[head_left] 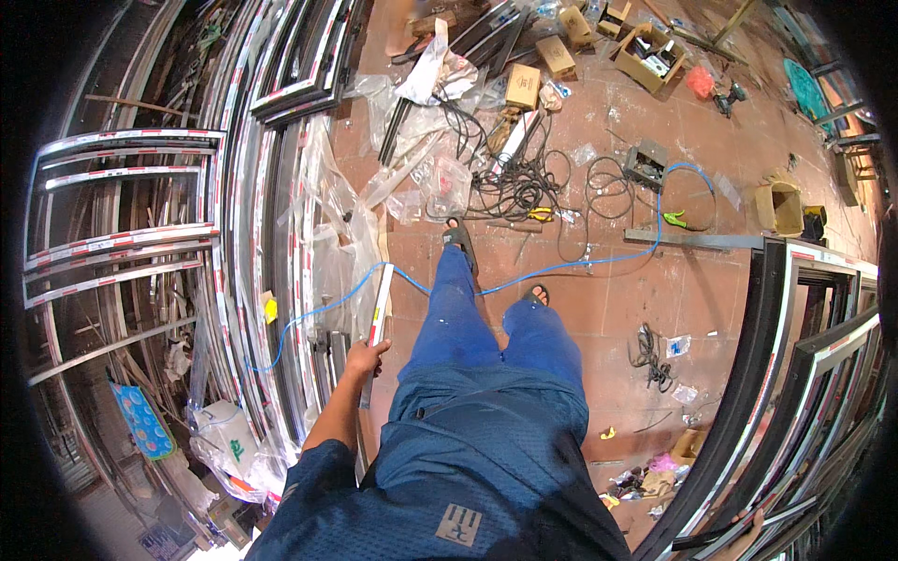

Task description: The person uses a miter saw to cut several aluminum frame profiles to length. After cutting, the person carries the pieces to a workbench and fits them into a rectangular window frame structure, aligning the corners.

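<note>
The left hand (363,355) grips a long white aluminium strip (379,309) which might snag the blue hose (524,276); the right hand's grip at the black frame (748,393) is unclear.

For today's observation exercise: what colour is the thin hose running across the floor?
Blue. The hose shows best in the head view, crossing the reddish floor tiles.

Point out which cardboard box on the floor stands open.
The open brown cardboard box at the top right, flaps up with parts inside; the two smaller brown cardboard boxes beside it are shut.

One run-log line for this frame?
left hand: grips white profile strip | right hand: on dark frame, grip unclear | standing, blue hose on floor
</note>
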`<state>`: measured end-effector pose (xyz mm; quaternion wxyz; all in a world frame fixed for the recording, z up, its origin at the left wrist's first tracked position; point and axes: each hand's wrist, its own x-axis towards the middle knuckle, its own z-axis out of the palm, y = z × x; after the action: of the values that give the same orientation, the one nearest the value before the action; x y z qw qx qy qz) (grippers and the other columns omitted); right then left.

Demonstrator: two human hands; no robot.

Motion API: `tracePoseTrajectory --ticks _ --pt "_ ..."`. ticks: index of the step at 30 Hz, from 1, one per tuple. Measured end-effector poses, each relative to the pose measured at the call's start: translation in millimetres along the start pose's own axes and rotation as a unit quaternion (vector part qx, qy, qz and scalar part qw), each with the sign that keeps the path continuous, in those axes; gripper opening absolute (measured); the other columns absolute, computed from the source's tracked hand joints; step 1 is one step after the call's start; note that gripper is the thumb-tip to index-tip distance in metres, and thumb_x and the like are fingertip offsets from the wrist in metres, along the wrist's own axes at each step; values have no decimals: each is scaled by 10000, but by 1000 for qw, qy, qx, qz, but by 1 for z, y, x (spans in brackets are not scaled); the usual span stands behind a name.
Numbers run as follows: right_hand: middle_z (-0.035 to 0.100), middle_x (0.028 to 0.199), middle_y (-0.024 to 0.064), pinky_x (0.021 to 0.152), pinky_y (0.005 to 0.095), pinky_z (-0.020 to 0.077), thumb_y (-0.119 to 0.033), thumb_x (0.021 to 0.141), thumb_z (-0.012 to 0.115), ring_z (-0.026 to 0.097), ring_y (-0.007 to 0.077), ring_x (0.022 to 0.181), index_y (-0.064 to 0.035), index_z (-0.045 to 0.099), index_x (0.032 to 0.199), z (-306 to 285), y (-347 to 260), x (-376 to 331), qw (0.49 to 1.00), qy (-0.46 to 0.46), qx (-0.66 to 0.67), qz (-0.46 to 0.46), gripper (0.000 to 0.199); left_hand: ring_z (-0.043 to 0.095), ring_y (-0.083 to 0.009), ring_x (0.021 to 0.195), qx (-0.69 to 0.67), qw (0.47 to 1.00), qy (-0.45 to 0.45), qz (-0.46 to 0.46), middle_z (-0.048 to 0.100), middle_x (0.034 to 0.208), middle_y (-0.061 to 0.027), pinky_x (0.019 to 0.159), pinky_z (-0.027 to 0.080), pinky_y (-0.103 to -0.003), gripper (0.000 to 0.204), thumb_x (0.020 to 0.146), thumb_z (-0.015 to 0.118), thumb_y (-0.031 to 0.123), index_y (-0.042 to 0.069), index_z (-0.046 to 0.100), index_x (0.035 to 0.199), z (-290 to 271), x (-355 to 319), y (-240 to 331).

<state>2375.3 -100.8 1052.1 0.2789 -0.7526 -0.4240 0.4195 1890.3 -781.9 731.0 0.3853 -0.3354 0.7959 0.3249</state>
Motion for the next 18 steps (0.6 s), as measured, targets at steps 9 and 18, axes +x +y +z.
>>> tracePoseTrajectory --ticks 9,18 --pt "684 895 81 642 395 573 -398 955 747 658 244 746 -59 696 1137 -16 0 24 1000 -7 -11 -1 388 578 -143 539 -38 991 -22 123 586 673 -18 487 481 -343 411 927 848 411 67 625 892 34 -42 98" --pt "672 919 78 675 413 566 -417 924 777 641 254 779 -58 722 1054 -30 12 33 1000 2 6 24 386 633 -194 559 89 977 46 190 632 646 -73 535 511 -392 521 969 762 533 23 672 909 50 -72 103"
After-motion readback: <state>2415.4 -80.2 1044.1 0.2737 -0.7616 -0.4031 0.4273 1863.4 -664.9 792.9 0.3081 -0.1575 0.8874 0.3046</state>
